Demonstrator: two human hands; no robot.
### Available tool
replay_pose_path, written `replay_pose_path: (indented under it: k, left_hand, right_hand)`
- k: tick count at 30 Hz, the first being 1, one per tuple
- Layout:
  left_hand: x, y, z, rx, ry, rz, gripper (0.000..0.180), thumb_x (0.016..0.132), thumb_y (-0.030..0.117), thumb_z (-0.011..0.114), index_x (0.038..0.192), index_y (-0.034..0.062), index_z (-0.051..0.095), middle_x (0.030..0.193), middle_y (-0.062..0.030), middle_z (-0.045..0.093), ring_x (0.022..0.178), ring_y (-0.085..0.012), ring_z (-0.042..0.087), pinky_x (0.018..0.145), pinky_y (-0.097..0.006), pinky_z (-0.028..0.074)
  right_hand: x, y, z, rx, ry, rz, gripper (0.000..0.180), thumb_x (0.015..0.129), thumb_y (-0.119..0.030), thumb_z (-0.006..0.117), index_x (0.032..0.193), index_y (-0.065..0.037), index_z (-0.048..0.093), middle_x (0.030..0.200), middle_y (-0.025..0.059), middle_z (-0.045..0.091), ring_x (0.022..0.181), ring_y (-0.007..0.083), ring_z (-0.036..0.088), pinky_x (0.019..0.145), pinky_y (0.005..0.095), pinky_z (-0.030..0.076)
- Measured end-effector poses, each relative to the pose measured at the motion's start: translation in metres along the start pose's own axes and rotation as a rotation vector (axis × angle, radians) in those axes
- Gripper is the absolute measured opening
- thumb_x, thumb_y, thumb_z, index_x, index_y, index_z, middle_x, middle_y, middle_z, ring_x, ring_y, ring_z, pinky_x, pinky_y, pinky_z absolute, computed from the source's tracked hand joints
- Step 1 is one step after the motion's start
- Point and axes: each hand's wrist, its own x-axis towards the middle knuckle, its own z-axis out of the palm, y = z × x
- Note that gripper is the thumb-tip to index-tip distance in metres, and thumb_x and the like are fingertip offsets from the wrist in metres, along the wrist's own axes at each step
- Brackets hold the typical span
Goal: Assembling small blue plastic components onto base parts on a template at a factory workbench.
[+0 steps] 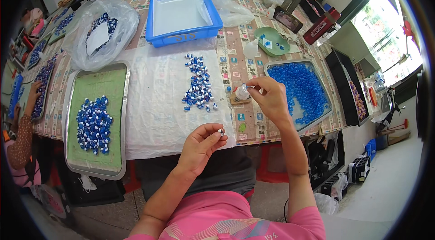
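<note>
The left hand (pixel 199 142) is raised at the near edge of the table (pixel 235 54), its thumb and fingertips pinched shut on a small white bead (pixel 220 131) with a dark end. At about two o'clock from it, the right hand (pixel 267 97) hovers over the table with its fingers closed around a small squeeze bottle (pixel 242 93), whose tip points toward nine o'clock; the bottle sits just above a small wooden block (pixel 235 100). At eleven o'clock from the left hand a loose pile of blue and white beads (pixel 198 84) lies on a white sheet (pixel 158 104) spread over the table. Well off at nine o'clock, a metal tray with a green lining (pixel 97 86) holds another heap of blue and white beads. At three o'clock from the right hand, a second metal tray (pixel 327 112) is filled with plain blue beads. At twelve o'clock, a blue plastic basket (pixel 181 36) stands at the far side of the sheet, and a clear plastic bag (pixel 99 31) of beads lies at its nine o'clock.
</note>
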Motion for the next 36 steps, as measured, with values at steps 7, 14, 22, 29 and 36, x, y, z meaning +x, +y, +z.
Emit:
replay_pose_path:
  k: [7,14,22,29,36]
  left_hand:
    - [0.004,-0.002,0.000,-0.063,-0.003,-0.027,0.024,0.096,0.002,0.060,0.120,-0.0007,0.060,0.110,-0.0086,0.065,0.099,-0.0179,0.067,0.090,-0.030,0.057]
    - [0.008,-0.013,0.003,-0.091,-0.057,-0.107,0.026,0.097,0.002,0.059,0.122,-0.0008,0.059,0.109,-0.0097,0.067,0.099,-0.0166,0.068,0.089,-0.028,0.058]
    - [0.009,-0.023,0.008,-0.082,-0.070,-0.129,0.024,0.096,0.004,0.061,0.120,-0.0005,0.061,0.106,-0.0097,0.069,0.093,-0.0148,0.069,0.086,-0.027,0.059]
    - [0.011,-0.029,0.000,-0.037,-0.068,-0.144,0.021,0.094,0.005,0.065,0.114,-0.0006,0.064,0.101,-0.0099,0.070,0.089,-0.0161,0.070,0.080,-0.028,0.061]
    - [0.012,-0.033,0.014,-0.014,-0.063,-0.169,0.016,0.093,0.004,0.066,0.109,-0.0001,0.064,0.097,-0.0104,0.070,0.086,-0.0171,0.070,0.076,-0.030,0.061]
  right_hand:
    - [-0.038,-0.021,-0.001,0.175,0.023,-0.047,0.021,0.077,0.002,0.074,0.097,-0.005,0.074,0.092,0.0061,0.072,0.076,0.0141,0.066,0.064,0.0256,0.050]
    - [-0.083,-0.034,0.009,0.421,-0.151,-0.012,0.024,0.077,0.007,0.071,0.097,-0.004,0.073,0.095,0.0060,0.073,0.080,0.0139,0.066,0.065,0.0258,0.052]
    - [-0.093,-0.022,0.008,0.446,-0.158,-0.008,0.020,0.075,0.006,0.074,0.093,-0.004,0.073,0.095,0.0052,0.074,0.084,0.0150,0.066,0.067,0.0259,0.052]
    - [-0.089,-0.016,0.002,0.465,-0.222,-0.049,0.015,0.075,0.005,0.075,0.087,-0.004,0.072,0.086,0.0055,0.072,0.079,0.0196,0.066,0.065,0.0298,0.054]
    - [-0.091,-0.003,-0.009,0.553,-0.260,-0.059,0.018,0.075,0.003,0.076,0.091,-0.005,0.074,0.090,0.0070,0.073,0.084,0.0216,0.069,0.073,0.0310,0.053]
